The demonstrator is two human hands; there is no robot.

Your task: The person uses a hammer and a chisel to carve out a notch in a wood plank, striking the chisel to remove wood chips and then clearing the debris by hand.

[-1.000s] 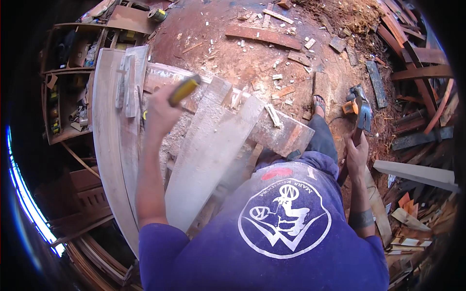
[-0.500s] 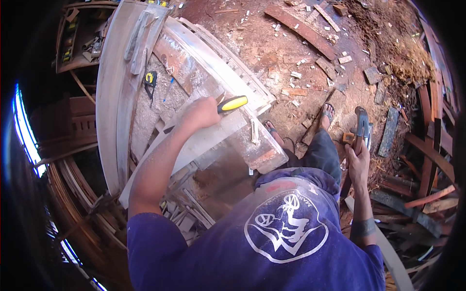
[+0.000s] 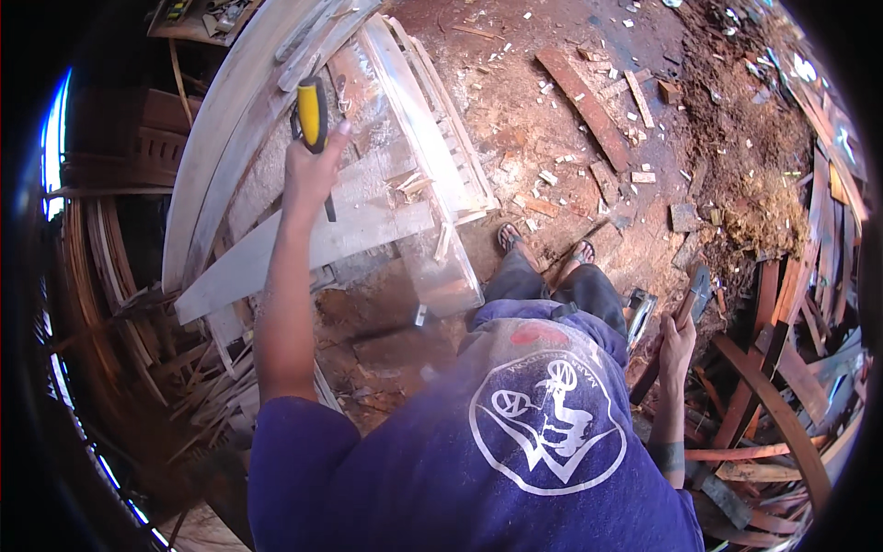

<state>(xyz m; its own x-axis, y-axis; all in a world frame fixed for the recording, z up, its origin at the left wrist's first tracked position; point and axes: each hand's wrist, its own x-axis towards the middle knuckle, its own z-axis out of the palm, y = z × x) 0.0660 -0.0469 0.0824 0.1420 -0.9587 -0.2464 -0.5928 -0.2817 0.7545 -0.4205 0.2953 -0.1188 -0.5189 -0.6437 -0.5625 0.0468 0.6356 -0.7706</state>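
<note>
My left hand [image 3: 311,175] is closed around a chisel [image 3: 313,110] with a yellow and black handle. The handle points up past my thumb, and part of the dark blade shows below the hand. Beneath it lies a pale wooden board [image 3: 368,221] resting across a dusty wooden workpiece [image 3: 432,267]. Wood chips [image 3: 411,184] sit on the board's upper edge. On the other side, away from the wood, my right hand [image 3: 679,342] grips a hammer [image 3: 701,283] by its wooden handle, with the metal head uppermost.
Long curved planks [image 3: 221,120] lie at the far left of the work. A reddish plank [image 3: 584,106] and scattered offcuts cover the dirt floor. Scrap timber [image 3: 782,396] is heaped at the right, beside a sawdust mound [image 3: 754,184]. A metallic object [image 3: 639,308] shows near my right hip.
My left hand has moved left and away from me with the chisel, whose handle now points upward. The right hand with the hammer sits lower in view. The whole view has shifted.
</note>
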